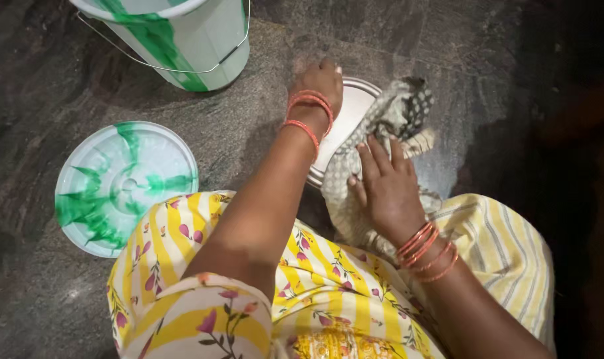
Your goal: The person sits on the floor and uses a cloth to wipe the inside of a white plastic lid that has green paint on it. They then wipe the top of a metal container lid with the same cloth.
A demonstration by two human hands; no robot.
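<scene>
A: Head view, centre top: what holds the plate (350, 110)?
B: The left hand (320, 86), its grip curled over the plate's upper-left rim, tipping it off the floor (36, 80).
A: And the cloth (388, 119)?
B: It lies to the plate's right; the right hand (386, 189) presses it flat-fingered, nearer it. Bucket (189, 40) and lid (125, 186) sit left.

No packages, labels, signs or screens anywhere in view — none on the floor either
</scene>
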